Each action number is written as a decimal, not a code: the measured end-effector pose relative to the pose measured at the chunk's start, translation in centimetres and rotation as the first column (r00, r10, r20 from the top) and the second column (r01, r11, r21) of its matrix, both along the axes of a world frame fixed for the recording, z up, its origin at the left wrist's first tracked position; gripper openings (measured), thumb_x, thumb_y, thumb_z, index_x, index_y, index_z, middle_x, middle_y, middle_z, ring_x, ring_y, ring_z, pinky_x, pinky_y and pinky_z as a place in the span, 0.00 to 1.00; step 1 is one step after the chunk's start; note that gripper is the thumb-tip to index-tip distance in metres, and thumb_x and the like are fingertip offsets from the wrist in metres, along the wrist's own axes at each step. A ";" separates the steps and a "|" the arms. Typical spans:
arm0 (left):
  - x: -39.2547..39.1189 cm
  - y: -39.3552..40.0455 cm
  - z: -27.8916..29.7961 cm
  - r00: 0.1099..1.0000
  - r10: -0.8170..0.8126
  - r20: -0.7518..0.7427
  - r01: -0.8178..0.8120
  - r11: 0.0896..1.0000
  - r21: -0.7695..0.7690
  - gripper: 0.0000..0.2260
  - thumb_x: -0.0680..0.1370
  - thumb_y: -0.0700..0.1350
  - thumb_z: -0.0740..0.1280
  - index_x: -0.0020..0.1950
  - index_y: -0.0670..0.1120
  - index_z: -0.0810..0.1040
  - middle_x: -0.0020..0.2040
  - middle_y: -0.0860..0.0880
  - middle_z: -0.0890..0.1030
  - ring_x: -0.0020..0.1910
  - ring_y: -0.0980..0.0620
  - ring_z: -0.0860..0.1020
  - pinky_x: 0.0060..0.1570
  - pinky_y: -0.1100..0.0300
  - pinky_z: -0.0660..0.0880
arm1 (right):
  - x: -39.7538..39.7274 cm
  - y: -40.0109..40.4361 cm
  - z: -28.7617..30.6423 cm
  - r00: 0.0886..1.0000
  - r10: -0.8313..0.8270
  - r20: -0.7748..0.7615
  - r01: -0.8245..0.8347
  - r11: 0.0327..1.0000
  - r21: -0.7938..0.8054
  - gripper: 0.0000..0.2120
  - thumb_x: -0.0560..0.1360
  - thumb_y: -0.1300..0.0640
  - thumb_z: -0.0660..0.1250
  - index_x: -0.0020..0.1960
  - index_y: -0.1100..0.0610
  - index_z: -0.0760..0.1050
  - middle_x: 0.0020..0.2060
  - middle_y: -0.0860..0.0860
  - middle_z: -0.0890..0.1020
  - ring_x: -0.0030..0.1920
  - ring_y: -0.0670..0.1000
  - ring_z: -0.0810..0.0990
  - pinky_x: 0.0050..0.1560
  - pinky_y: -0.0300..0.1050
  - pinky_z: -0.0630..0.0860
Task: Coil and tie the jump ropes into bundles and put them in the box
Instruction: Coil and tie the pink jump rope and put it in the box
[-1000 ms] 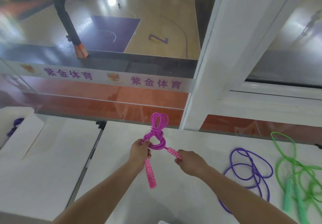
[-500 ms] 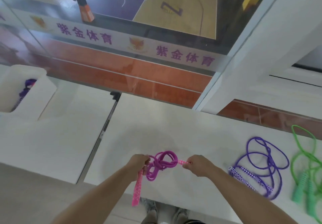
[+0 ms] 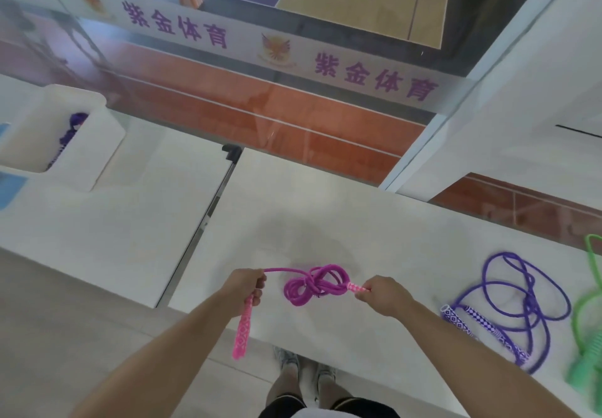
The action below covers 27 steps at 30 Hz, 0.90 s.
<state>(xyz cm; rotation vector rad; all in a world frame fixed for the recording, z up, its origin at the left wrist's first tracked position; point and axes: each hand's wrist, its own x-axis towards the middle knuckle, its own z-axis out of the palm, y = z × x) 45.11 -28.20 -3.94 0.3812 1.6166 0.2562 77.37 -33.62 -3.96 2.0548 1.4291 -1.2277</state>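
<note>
A magenta jump rope [image 3: 312, 284] is coiled and knotted into a small bundle, held just above the white table [image 3: 374, 228] between my hands. My left hand [image 3: 246, 287] grips one pink patterned handle [image 3: 241, 333], which hangs down below my fist, with a strand of rope running from it to the bundle. My right hand [image 3: 382, 292] pinches the other pink handle [image 3: 356, 287] right beside the knot. A white box [image 3: 94, 144] stands at the far left with a purple bundle [image 3: 70, 132] inside.
A loose purple jump rope [image 3: 518, 303] with checked handles lies on the table to the right. A green rope [image 3: 586, 320] lies at the right edge. A second white table [image 3: 114, 222] adjoins on the left across a narrow gap. A glass wall stands behind.
My hands have pulled apart sideways, so a strand now stretches between my left hand and the bundle. The bundle came down from upright to lying flat. The camera tilted down.
</note>
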 end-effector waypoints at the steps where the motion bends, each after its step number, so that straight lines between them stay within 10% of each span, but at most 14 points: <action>1: 0.6 -0.1 0.2 1.000 -0.005 0.019 0.005 1.000 -0.003 0.08 0.80 0.38 0.63 0.43 0.38 0.76 0.32 0.44 0.75 0.24 0.51 0.69 0.24 0.63 0.66 | -0.5 -0.1 -0.1 0.996 -0.063 -0.058 0.062 0.998 -0.016 0.16 0.80 0.45 0.64 0.39 0.54 0.74 0.32 0.50 0.77 0.31 0.50 0.77 0.34 0.43 0.70; 5: 3.7 -0.5 1.3 0.994 0.026 0.107 -0.022 0.999 -0.040 0.08 0.81 0.37 0.63 0.48 0.32 0.76 0.38 0.37 0.81 0.32 0.44 0.80 0.32 0.54 0.81 | -2.7 -0.7 0.9 0.701 -0.591 -0.398 0.516 0.806 -0.289 0.12 0.83 0.56 0.62 0.54 0.67 0.72 0.41 0.62 0.81 0.35 0.57 0.86 0.40 0.51 0.84; 10: 8.1 -2.5 3.1 0.968 0.109 0.224 -0.102 0.994 -0.046 0.09 0.80 0.33 0.57 0.58 0.34 0.73 0.36 0.42 0.75 0.34 0.46 0.76 0.37 0.53 0.78 | -6.2 0.2 2.1 0.432 -0.717 -0.547 0.546 0.691 -0.474 0.10 0.84 0.56 0.59 0.61 0.61 0.68 0.56 0.65 0.80 0.53 0.63 0.85 0.51 0.57 0.83; 18: 7.7 -4.4 7.3 0.994 0.108 0.003 -0.108 0.987 0.118 0.11 0.82 0.44 0.61 0.50 0.41 0.80 0.32 0.48 0.76 0.30 0.52 0.74 0.25 0.64 0.68 | -14.7 1.1 4.6 0.420 -0.622 -0.660 0.520 0.761 -0.387 0.14 0.84 0.49 0.56 0.62 0.59 0.66 0.39 0.59 0.78 0.28 0.53 0.76 0.30 0.47 0.73; 24: -4.2 -3.0 7.5 0.937 -0.126 -0.325 0.238 0.913 0.331 0.10 0.79 0.44 0.62 0.56 0.46 0.80 0.54 0.47 0.81 0.51 0.49 0.78 0.50 0.58 0.72 | -19.5 5.4 8.6 0.445 -0.606 -0.659 0.398 0.794 -0.460 0.15 0.84 0.47 0.57 0.60 0.59 0.67 0.32 0.54 0.76 0.25 0.50 0.70 0.26 0.39 0.68; 27: -11.8 -3.2 5.5 0.896 -0.247 -0.368 0.398 0.815 0.421 0.32 0.68 0.52 0.71 0.72 0.54 0.68 0.67 0.53 0.76 0.64 0.53 0.76 0.63 0.54 0.74 | -24.6 7.5 10.4 0.382 -0.634 -0.672 0.270 0.772 -0.575 0.15 0.82 0.48 0.63 0.60 0.59 0.66 0.34 0.56 0.76 0.25 0.49 0.71 0.26 0.41 0.71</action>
